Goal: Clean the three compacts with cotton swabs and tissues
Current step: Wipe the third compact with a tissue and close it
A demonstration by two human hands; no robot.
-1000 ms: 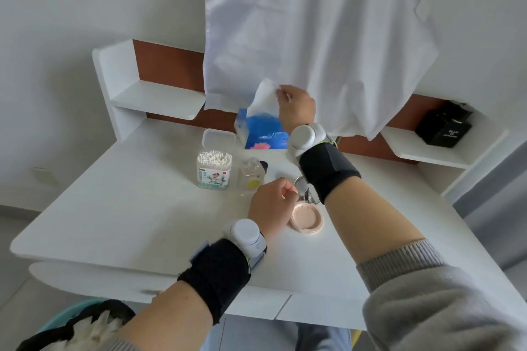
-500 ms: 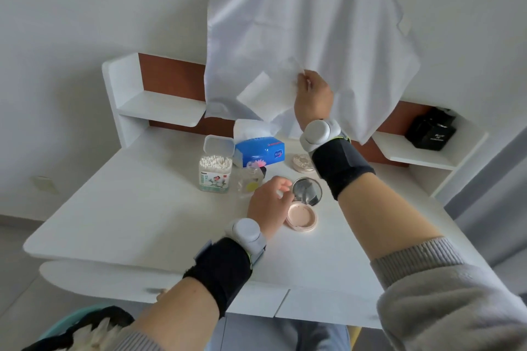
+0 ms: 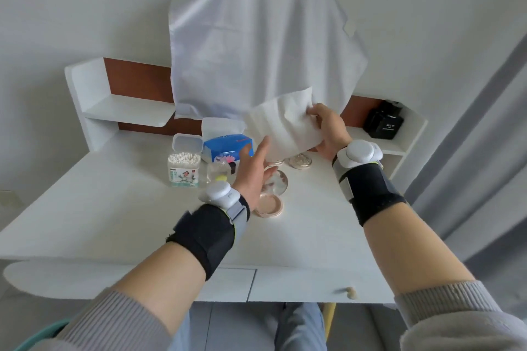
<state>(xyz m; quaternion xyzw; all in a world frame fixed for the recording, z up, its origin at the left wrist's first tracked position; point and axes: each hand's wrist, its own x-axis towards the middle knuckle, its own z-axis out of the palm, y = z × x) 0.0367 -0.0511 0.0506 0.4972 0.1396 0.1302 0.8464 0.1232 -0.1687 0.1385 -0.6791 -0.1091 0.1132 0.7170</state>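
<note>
The white desk (image 3: pixel 308 225) stands against a pale wall, a white cloth (image 3: pixel 256 43) draped over whatever is behind it (a grey curtain (image 3: pixel 484 134) hangs to the right). The right hand (image 3: pixel 328 129) pinches a tissue (image 3: pixel 282 125) above the tissue box (image 3: pixel 228 147). The left hand (image 3: pixel 253 171), fingers spread and empty, hovers over the open compact (image 3: pixel 269 204); two closed compacts (image 3: pixel 299 161) sit behind, swabs jar (image 3: pixel 183 169) to the left.

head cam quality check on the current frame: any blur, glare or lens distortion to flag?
Head view: soft, even daylight, no harsh shadows or glare. Wide-angle bending shows at the curtain edge and desk front. Motion blur smears the left hand and the open compact under it; the right hand holding the tissue is slightly soft. The cotton swab jar reads fairly sharp.
</note>
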